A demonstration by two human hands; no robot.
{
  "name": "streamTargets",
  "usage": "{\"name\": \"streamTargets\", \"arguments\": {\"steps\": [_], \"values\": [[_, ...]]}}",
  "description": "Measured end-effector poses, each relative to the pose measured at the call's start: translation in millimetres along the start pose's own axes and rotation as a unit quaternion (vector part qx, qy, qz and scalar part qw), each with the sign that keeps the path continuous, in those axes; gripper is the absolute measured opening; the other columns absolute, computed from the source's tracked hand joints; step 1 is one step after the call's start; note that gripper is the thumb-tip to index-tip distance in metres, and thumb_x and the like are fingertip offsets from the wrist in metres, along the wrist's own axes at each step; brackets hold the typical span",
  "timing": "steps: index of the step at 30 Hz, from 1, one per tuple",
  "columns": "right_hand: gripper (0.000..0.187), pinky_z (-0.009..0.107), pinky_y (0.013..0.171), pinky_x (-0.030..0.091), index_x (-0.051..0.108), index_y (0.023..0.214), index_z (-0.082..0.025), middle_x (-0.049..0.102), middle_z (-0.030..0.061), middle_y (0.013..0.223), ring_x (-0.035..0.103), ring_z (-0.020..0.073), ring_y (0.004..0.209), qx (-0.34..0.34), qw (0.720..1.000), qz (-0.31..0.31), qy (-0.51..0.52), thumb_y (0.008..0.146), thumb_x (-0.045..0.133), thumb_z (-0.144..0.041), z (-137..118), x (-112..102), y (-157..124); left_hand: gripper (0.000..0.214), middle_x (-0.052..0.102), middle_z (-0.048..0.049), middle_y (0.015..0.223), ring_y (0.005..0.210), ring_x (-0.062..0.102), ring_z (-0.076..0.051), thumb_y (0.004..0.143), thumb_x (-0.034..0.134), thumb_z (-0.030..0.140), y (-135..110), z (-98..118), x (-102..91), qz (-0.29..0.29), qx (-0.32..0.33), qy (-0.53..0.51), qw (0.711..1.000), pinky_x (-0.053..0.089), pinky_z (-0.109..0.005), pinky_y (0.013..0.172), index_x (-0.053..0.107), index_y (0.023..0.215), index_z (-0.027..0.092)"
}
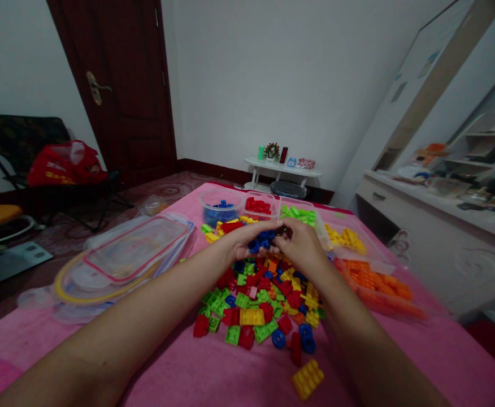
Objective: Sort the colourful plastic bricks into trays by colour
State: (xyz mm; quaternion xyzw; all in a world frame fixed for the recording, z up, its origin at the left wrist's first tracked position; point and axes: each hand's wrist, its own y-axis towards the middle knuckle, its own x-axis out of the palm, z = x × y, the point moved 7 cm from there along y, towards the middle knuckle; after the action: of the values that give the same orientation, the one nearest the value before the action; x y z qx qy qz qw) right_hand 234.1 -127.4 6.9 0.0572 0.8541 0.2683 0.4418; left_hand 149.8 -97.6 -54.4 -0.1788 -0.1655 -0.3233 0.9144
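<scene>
Over the far part of a mixed pile of toy building bricks [251, 316], both hands meet. Several blue building bricks [261, 242] lie in my left hand [247, 240], its fingers curled beneath them. My right hand [302, 240] comes in from the other side, fingers bent in against the same blue bricks; its fingertips are partly hidden. Red, green, yellow, blue and orange bricks make up the pile, with some blue wheel-like pieces [278, 339] at its near edge. A yellow brick [308, 379] lies apart, nearest to me.
Beyond the hands stand clear tubs: a round one [205, 199] with blue bricks, others holding red bricks [258, 206], green bricks [298, 215], yellow bricks [346, 238] and orange bricks [377, 281]. Stacked lids [135, 249] lie left on the pink cloth [230, 381]. A cabinet [421, 249] stands right.
</scene>
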Motion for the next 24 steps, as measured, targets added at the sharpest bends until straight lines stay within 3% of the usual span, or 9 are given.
{"name": "streamTargets", "arguments": {"steps": [3,6,8,11,12,14,17,20,24], "values": [[0.032,0.024,0.06,0.044,0.063,0.098,-0.015,0.067,0.0048,0.085,0.058,0.0122,0.062,0.011,0.998,0.036,0.048,0.067,0.054,-0.013,-1,-10,1,0.02,0.058,-0.0015,0.063,0.043,0.051,-0.005,0.077,0.064,0.027,3,-4,-4.4,-0.007,-0.023,-0.051,0.998,0.027,-0.008,0.029,0.059,0.09,0.012],[0.035,0.025,0.063,0.047,0.062,0.105,-0.016,0.067,0.0063,0.096,0.061,0.0132,0.067,0.024,0.994,0.088,0.063,0.07,0.056,-0.018,5,-30,2,0.014,0.056,-0.0011,0.061,0.04,0.045,-0.002,0.079,0.06,0.02,5,8,-14.2,0.006,-0.013,-0.073,0.997,0.025,-0.007,0.028,0.059,0.089,0.011],[0.03,0.026,0.063,0.047,0.065,0.1,-0.018,0.068,0.0046,0.093,0.061,0.0135,0.067,0.026,0.993,0.099,0.051,0.071,0.057,-0.021,9,-40,3,0.011,0.056,-0.0017,0.063,0.04,0.044,-0.002,0.079,0.059,0.018,7,30,-25.2,0.033,0.036,-0.063,0.997,0.024,-0.008,0.028,0.059,0.087,0.011],[0.024,0.027,0.062,0.047,0.068,0.093,-0.018,0.069,0.0038,0.089,0.061,0.0136,0.064,0.039,0.993,0.103,0.051,0.072,0.059,-0.024,16,-50,4,0.009,0.057,-0.0019,0.063,0.04,0.044,-0.002,0.076,0.06,0.017,9,78,-54.2,0.133,0.157,0.029,0.978,0.022,-0.009,0.029,0.059,0.082,0.011],[0.024,0.027,0.062,0.047,0.068,0.092,-0.018,0.07,0.0039,0.088,0.061,0.0139,0.064,0.044,0.992,0.105,0.052,0.071,0.059,-0.025,18,-52,4,0.01,0.058,-0.0022,0.065,0.041,0.045,-0.003,0.075,0.06,0.018,9,96,-67.1,0.186,0.201,0.087,0.958,0.024,-0.01,0.031,0.06,0.083,0.011],[0.024,0.026,0.062,0.047,0.069,0.092,-0.018,0.07,0.0041,0.087,0.062,0.0144,0.064,0.052,0.992,0.107,0.051,0.071,0.059,-0.025,21,-56,5,0.015,0.061,-0.0033,0.067,0.042,0.049,-0.005,0.075,0.059,0.021,4,127,-93.3,0.304,0.256,0.227,0.889,0.031,-0.013,0.035,0.063,0.086,0.011],[0.023,0.026,0.061,0.046,0.069,0.091,-0.018,0.07,0.004,0.086,0.061,0.0143,0.064,0.054,0.992,0.107,0.04,0.072,0.058,-0.025,23,-59,5,0.027,0.067,-0.0075,0.071,0.059,0.062,-0.015,0.076,0.058,0.032,0,154,-125.0,0.43,0.224,0.431,0.761,0.045,-0.021,0.052,0.068,0.091,0.012],[0.021,0.026,0.062,0.046,0.069,0.089,-0.018,0.07,0.0036,0.087,0.06,0.0137,0.064,0.047,0.995,0.083,0.016,0.073,0.058,-0.024,21,-50,5,0.034,0.071,-0.0106,0.088,0.088,0.065,-0.024,0.072,0.062,0.039,1,159,-131.6,0.431,0.194,0.588,0.657,0.048,-0.028,0.078,0.072,0.094,0.014],[0.019,0.027,0.069,0.046,0.069,0.087,-0.019,0.069,0.0036,0.088,0.061,0.0152,0.072,0.01,0.999,-0.025,-0.026,0.072,0.057,-0.018,11,-12,0,0.03,0.069,-0.0095,0.102,0.1,0.06,-0.022,0.074,0.058,0.032,-3,145,-93.7,0.323,0.29,0.685,0.585,0.042,-0.027,0.09,0.072,0.095,0.015]]}}
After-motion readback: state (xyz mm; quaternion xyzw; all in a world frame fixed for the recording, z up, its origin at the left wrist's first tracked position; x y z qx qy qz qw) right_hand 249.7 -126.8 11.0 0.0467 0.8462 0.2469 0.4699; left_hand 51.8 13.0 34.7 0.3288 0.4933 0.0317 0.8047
